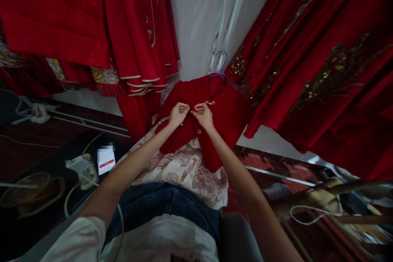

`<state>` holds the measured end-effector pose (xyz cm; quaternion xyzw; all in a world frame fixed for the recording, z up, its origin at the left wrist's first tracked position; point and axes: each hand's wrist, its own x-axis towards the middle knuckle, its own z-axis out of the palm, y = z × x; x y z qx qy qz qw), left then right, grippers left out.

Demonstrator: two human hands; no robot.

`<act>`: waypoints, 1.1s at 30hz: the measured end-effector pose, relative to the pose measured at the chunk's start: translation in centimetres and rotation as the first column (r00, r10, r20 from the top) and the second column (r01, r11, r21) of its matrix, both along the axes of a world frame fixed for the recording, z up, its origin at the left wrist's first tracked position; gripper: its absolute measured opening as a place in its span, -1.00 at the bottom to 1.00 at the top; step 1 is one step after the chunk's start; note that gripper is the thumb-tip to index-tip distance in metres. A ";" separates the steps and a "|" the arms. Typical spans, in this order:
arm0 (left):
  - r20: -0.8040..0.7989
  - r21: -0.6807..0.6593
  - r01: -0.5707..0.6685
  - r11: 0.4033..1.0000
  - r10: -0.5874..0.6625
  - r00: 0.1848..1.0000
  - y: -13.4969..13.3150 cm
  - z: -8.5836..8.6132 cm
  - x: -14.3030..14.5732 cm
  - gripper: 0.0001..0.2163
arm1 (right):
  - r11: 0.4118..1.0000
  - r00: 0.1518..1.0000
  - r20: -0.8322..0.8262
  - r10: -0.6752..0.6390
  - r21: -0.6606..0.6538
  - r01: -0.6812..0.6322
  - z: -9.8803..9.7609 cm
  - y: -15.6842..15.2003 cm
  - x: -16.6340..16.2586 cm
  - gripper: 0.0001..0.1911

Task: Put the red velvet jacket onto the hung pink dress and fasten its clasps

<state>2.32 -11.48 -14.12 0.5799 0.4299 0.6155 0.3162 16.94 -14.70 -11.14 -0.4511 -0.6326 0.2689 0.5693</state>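
A red jacket point(229, 120) on a purple wire hanger point(220, 65) lies spread before me, above my lap. Both hands meet at its front opening, just below the collar. My left hand point(179, 114) pinches the front edge from the left, its fingers closed. From the right, my right hand point(203, 114) pinches the same edge, with its fingertips almost touching the left ones. Whatever small part sits between the fingertips is too small to make out. A jewelled fastener point(209, 102) shows just above my right hand, and a round jewelled button point(199, 131) lies lower down the front.
Pale patterned shiny fabric point(184, 170) covers my lap under the jacket. Red garments point(135, 28) hang at left, and red garments with gold decoration point(322, 77) hang at right. A dark table point(121, 141) on the left holds a power strip point(87, 174), a phone-like white screen point(106, 159) and a clear container point(27, 188).
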 end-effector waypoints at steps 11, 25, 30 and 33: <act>0.200 -0.172 0.128 0.977 -0.093 0.975 -0.7 1.5 -0.3 -0.87 | 0.995 0.990 -0.138 0.001 -0.096 -0.014 -3.3 3.7 -1.0 -0.68; 0.070 -0.126 0.080 0.989 -0.072 0.995 -0.7 2.2 -0.7 -0.88 | 0.994 0.992 -0.092 -0.089 -0.070 0.083 -2.5 2.0 -2.3 -0.77; -0.040 -0.060 0.094 0.994 -0.097 0.994 -0.1 1.9 -1.4 -0.87 | 0.987 0.986 -0.063 -0.155 -0.054 0.151 -2.1 1.4 -2.9 -0.79; -0.131 -0.019 0.089 0.996 -0.091 0.987 0.0 2.0 -2.1 -0.87 | 0.983 0.982 -0.048 -0.180 -0.047 0.178 -2.0 1.1 -3.0 -0.77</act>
